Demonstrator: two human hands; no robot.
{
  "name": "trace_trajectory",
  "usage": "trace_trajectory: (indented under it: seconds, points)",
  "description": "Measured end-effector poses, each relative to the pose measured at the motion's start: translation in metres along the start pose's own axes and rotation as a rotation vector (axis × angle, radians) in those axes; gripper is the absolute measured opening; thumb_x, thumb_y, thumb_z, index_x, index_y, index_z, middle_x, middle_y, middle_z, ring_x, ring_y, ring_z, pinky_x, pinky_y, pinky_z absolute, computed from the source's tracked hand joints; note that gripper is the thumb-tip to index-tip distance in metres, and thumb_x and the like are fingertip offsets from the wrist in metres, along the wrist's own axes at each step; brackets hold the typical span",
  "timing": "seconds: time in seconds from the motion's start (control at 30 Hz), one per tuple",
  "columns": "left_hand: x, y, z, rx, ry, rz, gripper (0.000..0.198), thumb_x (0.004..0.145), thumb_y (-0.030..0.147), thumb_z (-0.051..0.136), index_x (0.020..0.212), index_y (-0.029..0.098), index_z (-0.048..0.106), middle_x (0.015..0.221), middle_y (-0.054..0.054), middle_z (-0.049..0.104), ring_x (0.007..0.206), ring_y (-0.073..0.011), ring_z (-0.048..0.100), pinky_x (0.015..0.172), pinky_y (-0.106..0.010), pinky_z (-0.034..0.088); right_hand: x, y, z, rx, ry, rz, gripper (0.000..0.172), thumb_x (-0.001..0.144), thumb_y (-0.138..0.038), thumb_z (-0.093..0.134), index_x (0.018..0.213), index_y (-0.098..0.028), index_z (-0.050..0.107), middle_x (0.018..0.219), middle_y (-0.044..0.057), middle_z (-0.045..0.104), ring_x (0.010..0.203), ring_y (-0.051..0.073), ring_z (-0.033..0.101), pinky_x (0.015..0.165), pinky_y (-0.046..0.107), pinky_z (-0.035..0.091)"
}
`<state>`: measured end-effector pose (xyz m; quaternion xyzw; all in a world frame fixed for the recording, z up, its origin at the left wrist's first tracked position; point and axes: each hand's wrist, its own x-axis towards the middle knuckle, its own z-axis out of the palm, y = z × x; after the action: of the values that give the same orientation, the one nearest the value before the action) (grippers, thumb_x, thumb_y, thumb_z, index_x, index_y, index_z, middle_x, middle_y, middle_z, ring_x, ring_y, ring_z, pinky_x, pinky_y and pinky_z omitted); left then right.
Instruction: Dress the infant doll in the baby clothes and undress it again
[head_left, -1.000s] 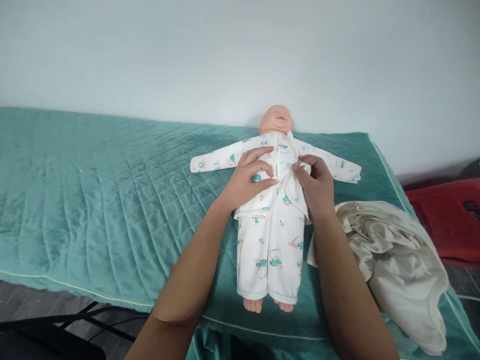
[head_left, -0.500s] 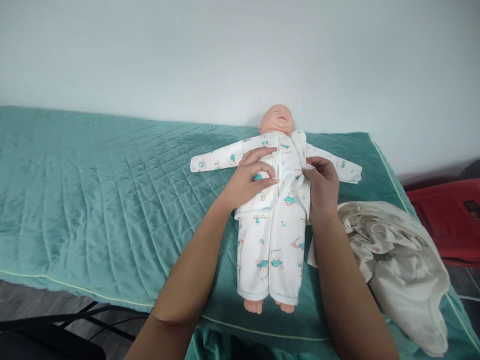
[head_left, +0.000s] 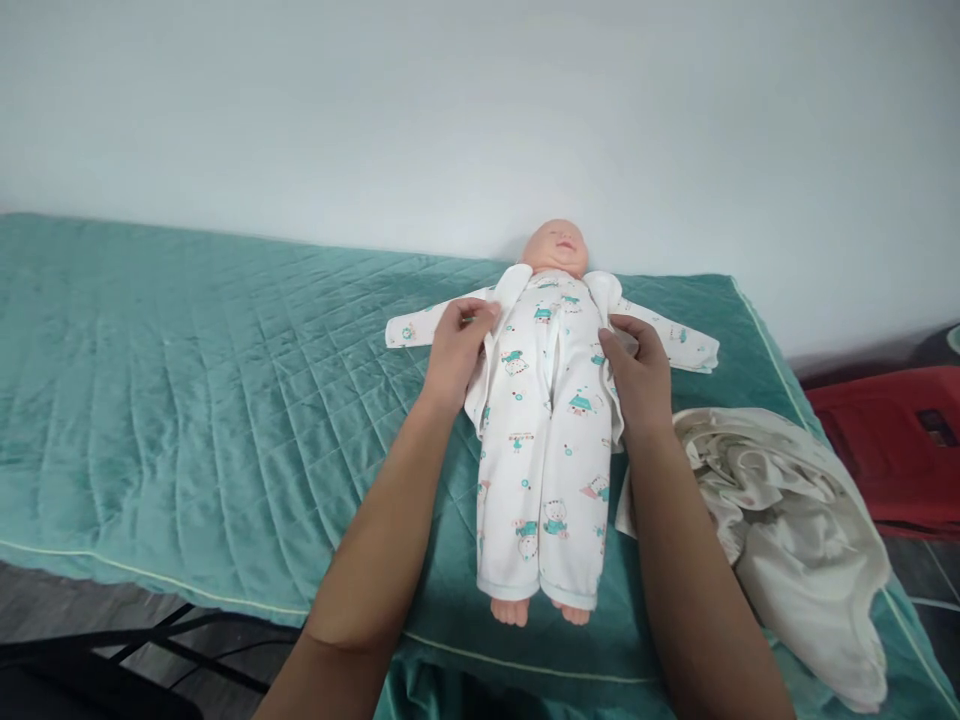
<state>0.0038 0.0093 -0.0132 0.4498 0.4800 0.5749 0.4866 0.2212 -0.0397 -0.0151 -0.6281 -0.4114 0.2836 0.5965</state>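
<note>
A baby doll (head_left: 556, 246) lies on its back on a teal quilted bed cover (head_left: 187, 380), head toward the wall. It wears a white printed jacket (head_left: 675, 338) over white printed trousers (head_left: 547, 480) that reach up to its chest. My left hand (head_left: 457, 345) grips the jacket's left front panel and holds it folded out to the side. On the other side, my right hand (head_left: 637, 365) grips the right front panel and holds it out as well. The jacket lies wide apart over the chest, and both sleeves stretch sideways.
A crumpled cream cloth (head_left: 787, 510) lies on the bed right of the doll. A red object (head_left: 885, 440) stands beyond the bed's right edge. The white wall (head_left: 480, 110) runs behind the bed. Dark floor and black bars (head_left: 150, 640) show below the near edge.
Both hands pulled the jacket's front panels apart, first the right, then the left. The closed jacket now lies spread wide and the trousers' upper part shows.
</note>
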Motion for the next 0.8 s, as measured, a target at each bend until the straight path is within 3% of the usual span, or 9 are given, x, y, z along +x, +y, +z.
trace_trajectory:
  seconds: [0.1,0.3,0.57,0.8]
  points:
    - [-0.003,-0.003,0.005,0.226,-0.066,0.004,0.026,0.079,0.037,0.076,0.096,0.02,0.065,0.099,-0.002,0.064,0.091,-0.0145,0.058,0.085,-0.028,0.045,0.001,0.002,-0.003,-0.151,0.024,0.018,0.044,0.074,-0.047,0.074,0.108,-0.02,0.067,0.109,0.006,0.068,0.094,0.021,0.061,0.092,0.041,0.049]
    - [0.001,-0.003,-0.003,0.402,-0.109,0.025,0.017,0.088,0.03,0.063,0.076,0.019,0.056,0.076,0.002,0.055,0.074,-0.0132,0.051,0.075,-0.028,0.041,0.01,0.011,-0.01,-0.229,-0.016,0.037,0.044,0.073,-0.039,0.07,0.112,-0.02,0.063,0.113,0.009,0.069,0.094,0.023,0.064,0.091,0.043,0.05]
    - [0.016,-0.014,-0.022,0.594,0.195,0.24,0.015,0.085,0.02,0.061,0.078,0.022,0.048,0.069,0.004,0.049,0.066,-0.0131,0.047,0.067,-0.027,0.037,0.015,0.021,-0.009,-0.328,0.032,-0.124,0.036,0.074,-0.03,0.055,0.108,-0.019,0.062,0.099,0.007,0.069,0.086,0.022,0.062,0.088,0.042,0.05]
    - [0.007,-0.027,-0.043,0.914,0.25,0.353,0.007,0.087,0.019,0.058,0.083,0.023,0.053,0.082,-0.001,0.058,0.078,-0.0187,0.054,0.073,-0.031,0.04,0.026,0.047,-0.024,-0.492,0.029,-0.232,0.035,0.077,-0.025,0.047,0.107,-0.019,0.065,0.106,0.01,0.07,0.1,0.026,0.062,0.096,0.046,0.049]
